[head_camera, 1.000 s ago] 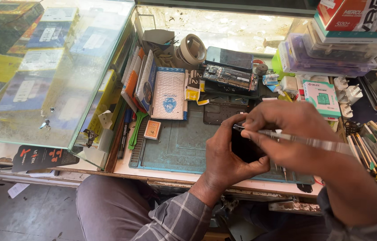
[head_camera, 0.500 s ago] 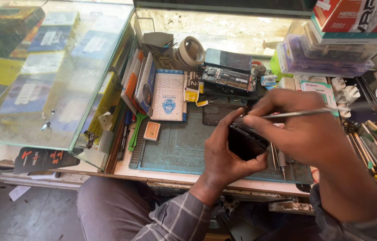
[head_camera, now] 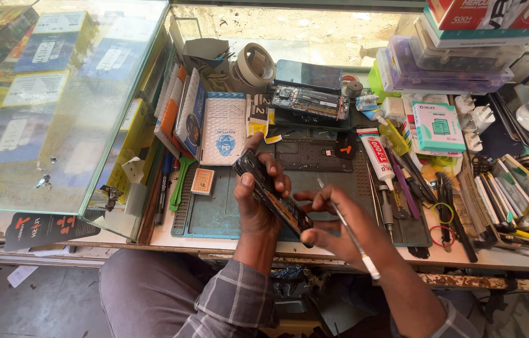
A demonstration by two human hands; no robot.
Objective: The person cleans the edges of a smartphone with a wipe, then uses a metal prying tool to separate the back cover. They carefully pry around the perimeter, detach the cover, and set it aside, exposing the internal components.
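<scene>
Black phone [head_camera: 272,195] gripped edgewise in left hand [head_camera: 253,200], long axis diagonal toward right hand [head_camera: 339,228]; right pinches thin tool [head_camera: 347,230], touching phone's lower end above green mat [head_camera: 214,213].

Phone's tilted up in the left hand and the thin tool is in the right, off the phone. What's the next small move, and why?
Probably bring the thin tool tip back to the phone edge. The left hand grips the phone tilted above the green mat, and the right hand touches its lower end while the tip points away, so no work can happen until they meet.
</scene>
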